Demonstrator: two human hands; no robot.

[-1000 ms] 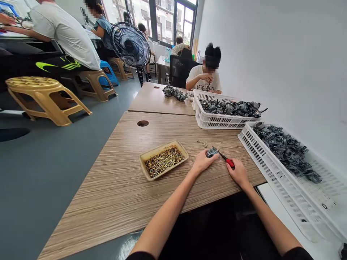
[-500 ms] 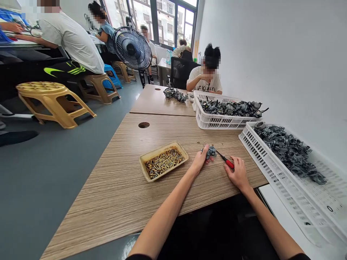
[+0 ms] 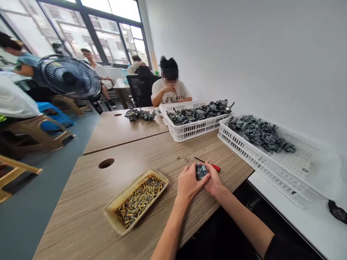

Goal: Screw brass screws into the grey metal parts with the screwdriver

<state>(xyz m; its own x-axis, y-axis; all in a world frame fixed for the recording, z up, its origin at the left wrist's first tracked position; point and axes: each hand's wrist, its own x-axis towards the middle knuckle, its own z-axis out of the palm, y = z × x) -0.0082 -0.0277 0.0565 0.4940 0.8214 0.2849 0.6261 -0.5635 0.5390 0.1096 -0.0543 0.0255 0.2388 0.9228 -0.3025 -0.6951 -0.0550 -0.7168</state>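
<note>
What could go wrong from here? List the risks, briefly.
1. The red-handled screwdriver lies right by the right hand, so a shift of that hand might knock it.
2. The loose brass pieces lie on the table just beyond the left hand and could be brushed away.
3. The small grey metal part between both hands might slip.

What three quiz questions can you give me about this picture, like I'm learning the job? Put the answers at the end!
1. True or false: the left hand and right hand are both on the metal part.
2. Choose one. The handle of the slim tool is: A green, B red, C white.
3. Fill the gap: the tan tray sits to the ____ of both hands.

Key: 1 true; 2 B; 3 left.
</note>
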